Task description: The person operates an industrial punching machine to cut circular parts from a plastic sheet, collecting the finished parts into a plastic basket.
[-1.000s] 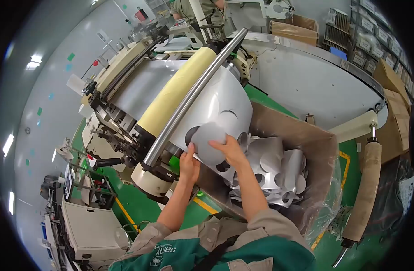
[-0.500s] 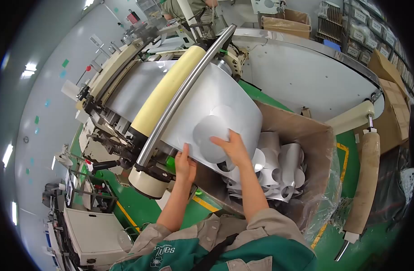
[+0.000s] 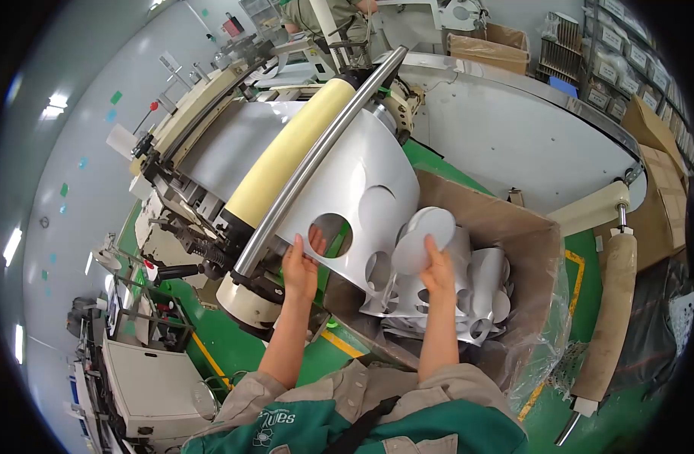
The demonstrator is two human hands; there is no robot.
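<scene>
A silver sheet (image 3: 336,185) with round cut-outs hangs from under a steel bar (image 3: 320,147) and a yellow roller (image 3: 290,147). My left hand (image 3: 301,274) grips the sheet's near edge beside a round hole; some fingertips show through that hole, behind the sheet. Over the box, my right hand (image 3: 438,271) is closed on a few overlapping silver discs (image 3: 426,231), thumb on top. Below them, scrap sheet (image 3: 483,284) with round holes lies curled in the lined cardboard box (image 3: 506,219).
The machine's frame (image 3: 184,113) runs along the left. A large white panel (image 3: 513,121) stands behind the box. To the right, a brown roller (image 3: 612,314) slants downward. A white cabinet (image 3: 154,386) stands at lower left. Another person (image 3: 336,26) is at the back.
My right hand has moved right with the discs, off the sheet and over the box. Round holes now show in the sheet where the discs were. My left hand stays at the edge.
</scene>
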